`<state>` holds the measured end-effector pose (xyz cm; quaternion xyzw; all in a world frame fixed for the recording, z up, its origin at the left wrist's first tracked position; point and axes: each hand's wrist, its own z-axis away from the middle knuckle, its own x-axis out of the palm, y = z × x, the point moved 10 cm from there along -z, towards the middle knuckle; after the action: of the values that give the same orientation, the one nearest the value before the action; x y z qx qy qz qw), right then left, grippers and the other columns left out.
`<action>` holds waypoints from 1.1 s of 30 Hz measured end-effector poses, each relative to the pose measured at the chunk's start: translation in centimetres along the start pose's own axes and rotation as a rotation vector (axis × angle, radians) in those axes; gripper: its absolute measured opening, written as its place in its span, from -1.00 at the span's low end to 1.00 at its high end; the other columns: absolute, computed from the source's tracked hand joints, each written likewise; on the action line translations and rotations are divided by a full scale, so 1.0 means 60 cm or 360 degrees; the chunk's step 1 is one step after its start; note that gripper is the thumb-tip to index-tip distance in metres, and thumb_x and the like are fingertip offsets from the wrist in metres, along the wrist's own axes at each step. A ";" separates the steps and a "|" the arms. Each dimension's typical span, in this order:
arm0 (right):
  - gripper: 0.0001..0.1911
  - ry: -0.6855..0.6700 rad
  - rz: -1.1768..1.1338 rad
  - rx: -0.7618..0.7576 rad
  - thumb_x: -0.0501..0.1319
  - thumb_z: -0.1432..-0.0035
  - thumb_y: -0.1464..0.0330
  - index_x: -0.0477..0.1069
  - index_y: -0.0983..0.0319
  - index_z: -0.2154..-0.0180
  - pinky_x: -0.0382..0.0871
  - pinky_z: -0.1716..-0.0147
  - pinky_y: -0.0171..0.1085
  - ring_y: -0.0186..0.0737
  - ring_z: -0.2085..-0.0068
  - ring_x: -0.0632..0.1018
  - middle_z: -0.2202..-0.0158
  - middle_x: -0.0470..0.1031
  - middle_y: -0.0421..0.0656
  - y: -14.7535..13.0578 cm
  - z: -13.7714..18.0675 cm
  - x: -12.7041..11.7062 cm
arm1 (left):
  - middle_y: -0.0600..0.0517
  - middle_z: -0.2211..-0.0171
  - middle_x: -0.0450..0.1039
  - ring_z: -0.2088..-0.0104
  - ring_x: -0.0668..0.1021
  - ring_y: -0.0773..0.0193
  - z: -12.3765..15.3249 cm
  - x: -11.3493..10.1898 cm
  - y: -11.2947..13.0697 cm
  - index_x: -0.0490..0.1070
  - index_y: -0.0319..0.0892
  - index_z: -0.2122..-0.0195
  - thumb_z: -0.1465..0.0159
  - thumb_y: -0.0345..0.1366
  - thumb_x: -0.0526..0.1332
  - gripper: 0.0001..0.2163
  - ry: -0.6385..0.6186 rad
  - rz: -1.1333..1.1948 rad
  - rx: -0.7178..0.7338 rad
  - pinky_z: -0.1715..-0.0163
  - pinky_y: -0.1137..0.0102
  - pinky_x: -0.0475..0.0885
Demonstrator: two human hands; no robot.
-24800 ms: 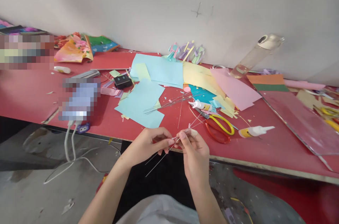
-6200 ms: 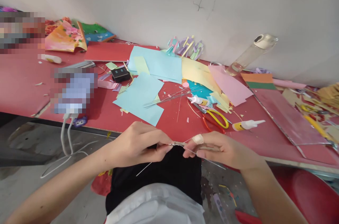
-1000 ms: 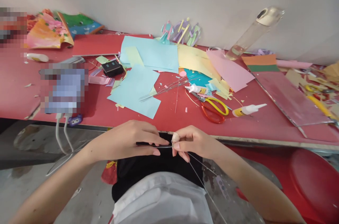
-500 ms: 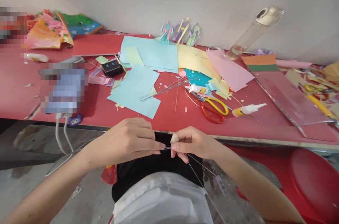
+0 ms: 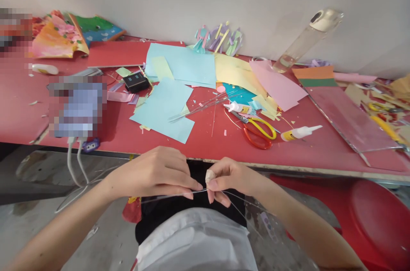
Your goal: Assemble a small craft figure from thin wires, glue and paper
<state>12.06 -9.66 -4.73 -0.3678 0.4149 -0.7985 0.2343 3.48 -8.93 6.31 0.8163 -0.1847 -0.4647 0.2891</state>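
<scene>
Thin wires run between two bare hands just off the near edge of a red counter, above a black-clothed lap. The right hand pinches them between its thumb and a forefinger bearing a pale wrapping, its remaining fingers loosely curled below. Palm down, the left hand closes thumb and forefinger lightly around the strands, just beside the right fingertips. A blurred length trails past the left thumb, while two strands fan out below the right wrist.

Beyond both hands, a loose bundle of wires lies across the counter, one end on a light-blue sheet ahead of the left hand. Ahead of the right hand rests a cutting tool with one red and one yellow handle, a small white bottle at its blades and a second bottle lying to its right. Farther out from that hand spread a yellow sheet and a pink sheet; a clear bottle with a pale lid is behind them. Left of the left hand, white cables hang from a pixelated object. Beside the right forearm is a red stool.
</scene>
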 end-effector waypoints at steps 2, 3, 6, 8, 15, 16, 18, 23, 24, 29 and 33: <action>-0.78 -0.0001 -0.0030 0.0009 0.31 -0.18 0.29 0.57 0.32 0.43 0.27 0.52 -0.36 -0.39 0.63 0.41 0.68 0.42 -0.28 0.003 0.000 0.003 | -0.04 0.41 0.56 0.42 0.55 0.25 -0.001 0.012 0.006 0.48 -0.21 0.11 -0.41 -0.29 0.17 -0.85 -0.0016 -0.0122 0.0019 0.41 0.34 0.36; -0.78 0.0007 -0.0035 0.0011 0.32 -0.17 0.29 0.56 0.32 0.43 0.28 0.50 -0.36 -0.40 0.63 0.40 0.69 0.42 -0.28 0.004 0.000 0.004 | -0.04 0.42 0.55 0.43 0.53 0.26 -0.003 0.019 0.010 0.48 -0.21 0.15 -0.41 -0.29 0.16 -0.86 -0.0043 -0.0212 0.0027 0.43 0.34 0.34; -0.77 0.0061 -0.0055 0.0020 0.32 -0.15 0.29 0.54 0.31 0.47 0.34 0.42 -0.32 -0.40 0.64 0.40 0.70 0.42 -0.29 0.012 0.001 0.005 | 0.03 0.51 0.45 0.52 0.45 0.29 -0.009 0.033 0.022 0.44 -0.20 0.31 -0.42 -0.33 0.12 -0.83 -0.0119 -0.0504 0.0065 0.50 0.35 0.27; -0.77 0.0082 -0.0075 0.0041 0.32 -0.14 0.29 0.52 0.30 0.48 0.35 0.40 -0.31 -0.39 0.64 0.40 0.70 0.42 -0.29 0.018 0.002 0.006 | 0.06 0.55 0.38 0.56 0.39 0.30 -0.014 0.037 0.028 0.39 -0.18 0.39 -0.42 -0.32 0.10 -0.78 -0.0132 -0.0612 0.0096 0.54 0.35 0.22; -0.76 0.0039 -0.0124 0.0075 0.33 -0.13 0.27 0.47 0.29 0.48 0.35 0.43 -0.33 -0.38 0.62 0.43 0.66 0.45 -0.26 0.021 0.001 0.019 | 0.11 0.62 0.29 0.61 0.30 0.33 -0.017 0.043 0.038 0.32 -0.17 0.52 -0.40 -0.36 0.12 -0.71 -0.0121 -0.0779 0.0134 0.59 0.35 0.18; -0.75 0.0039 -0.0142 0.0072 0.33 -0.13 0.26 0.46 0.29 0.48 0.36 0.40 -0.31 -0.38 0.62 0.43 0.66 0.44 -0.27 0.019 0.000 0.021 | 0.11 0.63 0.27 0.62 0.29 0.33 -0.017 0.044 0.040 0.31 -0.17 0.53 -0.40 -0.37 0.12 -0.70 -0.0119 -0.0819 0.0139 0.60 0.34 0.17; -0.72 0.0043 -0.0172 0.0056 0.34 -0.12 0.23 0.46 0.29 0.49 0.38 0.36 -0.28 -0.39 0.63 0.41 0.68 0.42 -0.28 0.016 -0.002 0.023 | 0.12 0.63 0.25 0.62 0.27 0.33 -0.017 0.044 0.045 0.30 -0.17 0.56 -0.39 -0.40 0.12 -0.68 -0.0116 -0.0890 0.0141 0.61 0.33 0.14; -0.67 0.0084 -0.0139 0.0006 0.34 -0.11 0.18 0.44 0.29 0.51 0.32 0.46 -0.32 -0.41 0.66 0.38 0.68 0.41 -0.28 0.011 -0.006 0.023 | 0.11 0.63 0.23 0.62 0.24 0.33 -0.013 0.046 0.050 0.30 -0.18 0.57 -0.37 -0.46 0.11 -0.68 -0.0087 -0.0945 0.0149 0.62 0.31 0.13; -0.66 0.0094 -0.0128 -0.0005 0.34 -0.11 0.17 0.43 0.29 0.51 0.32 0.47 -0.33 -0.41 0.65 0.39 0.67 0.42 -0.28 0.010 -0.006 0.022 | 0.12 0.63 0.22 0.63 0.23 0.33 -0.013 0.045 0.048 0.29 -0.18 0.57 -0.36 -0.48 0.11 -0.68 -0.0065 -0.0923 0.0142 0.63 0.31 0.12; -0.68 0.0082 0.0009 -0.0115 0.29 -0.18 0.18 0.41 0.26 0.47 0.40 0.33 -0.25 -0.37 0.59 0.41 0.66 0.39 -0.29 -0.011 0.001 0.025 | 0.17 0.66 0.20 0.67 0.16 0.39 -0.013 0.032 0.037 0.26 -0.18 0.55 -0.32 -0.53 0.11 -0.71 0.0102 -0.0587 0.0060 0.66 0.34 0.04; -0.76 0.0128 0.0355 -0.0320 0.22 -0.23 0.31 0.38 0.24 0.48 0.42 0.31 -0.28 -0.32 0.49 0.48 0.63 0.42 -0.25 -0.048 0.010 0.028 | 0.18 0.67 0.25 0.67 0.23 0.44 -0.009 0.021 0.018 0.30 -0.19 0.51 -0.35 -0.52 0.11 -0.73 0.0248 -0.0052 -0.0060 0.64 0.37 0.08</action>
<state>11.28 -9.52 -1.43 -0.3088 0.5402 -0.7360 0.2667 4.55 -10.31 6.42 0.8473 -0.1396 -0.4080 0.3102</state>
